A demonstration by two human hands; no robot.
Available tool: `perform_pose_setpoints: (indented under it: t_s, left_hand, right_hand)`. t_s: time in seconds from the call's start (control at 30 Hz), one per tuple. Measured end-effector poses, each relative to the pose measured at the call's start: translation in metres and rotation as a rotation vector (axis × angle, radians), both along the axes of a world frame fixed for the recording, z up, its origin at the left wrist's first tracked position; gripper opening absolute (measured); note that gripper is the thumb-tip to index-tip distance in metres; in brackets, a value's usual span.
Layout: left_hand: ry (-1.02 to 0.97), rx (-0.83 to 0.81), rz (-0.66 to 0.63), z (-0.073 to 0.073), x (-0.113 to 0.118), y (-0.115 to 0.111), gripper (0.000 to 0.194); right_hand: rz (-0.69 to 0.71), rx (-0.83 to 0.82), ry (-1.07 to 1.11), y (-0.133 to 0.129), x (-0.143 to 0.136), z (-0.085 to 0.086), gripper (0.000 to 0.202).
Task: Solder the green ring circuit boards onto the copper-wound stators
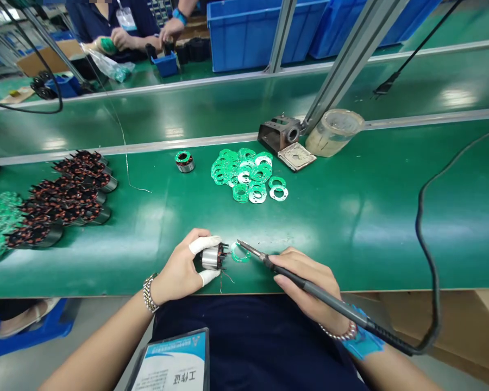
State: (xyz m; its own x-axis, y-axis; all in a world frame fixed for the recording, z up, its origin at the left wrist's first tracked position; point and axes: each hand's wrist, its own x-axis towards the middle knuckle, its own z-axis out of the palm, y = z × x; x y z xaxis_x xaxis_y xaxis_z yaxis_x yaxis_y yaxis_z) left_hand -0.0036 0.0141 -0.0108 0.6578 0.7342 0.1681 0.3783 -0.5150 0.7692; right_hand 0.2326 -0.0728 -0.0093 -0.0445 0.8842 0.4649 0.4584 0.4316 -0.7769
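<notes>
My left hand (183,269), with white covers on thumb and a finger, grips a silver motor stator (212,257) lying on its side, its black pins facing right. Thin wires hang below it. My right hand (309,282) holds a black soldering iron (321,293), its metal tip pointing left over a green ring board (241,259) on the green bench. The ring lies just right of the stator's pins. Farther back is a pile of green and white ring boards (244,171), and left of it a stator with a green ring on top (185,162).
Many stators (69,195) and bagged green boards (0,225) sit at the left. A metal stand (279,133), sponge (297,157) and cloudy tub (334,133) stand behind. The iron's cable (426,244) loops at right. People's hands (171,30) work across the bench.
</notes>
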Motion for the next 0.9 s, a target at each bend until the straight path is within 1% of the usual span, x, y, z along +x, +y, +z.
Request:
perform_pose_setpoints:
  t_s: [0.13,0.27,0.47,0.63,0.9]
  left_hand:
    - [-0.002,-0.033,0.006,-0.0020,0.0029,0.0007,0.051]
    - [0.015,-0.047,0.012,-0.0019,0.0038,0.0007,0.053]
    - [0.004,-0.068,0.003,-0.0028,0.0029,0.0017,0.056]
    - [-0.010,-0.066,-0.002,-0.0029,0.0031,0.0026,0.057]
    - [-0.054,0.024,-0.013,-0.0006,0.0062,0.0016,0.049]
  right_hand:
    - [-0.028,-0.099,0.065,0.0016,-0.0018,0.0022,0.017]
    - [-0.013,-0.142,0.066,0.0045,-0.0033,0.0026,0.015]
    - [0.023,-0.140,0.066,0.0055,-0.0040,0.0031,0.016]
    - [0.034,-0.172,0.056,0.0059,-0.0039,0.0041,0.015]
    - [0.038,-0.133,0.037,0.0063,-0.0039,0.0019,0.016]
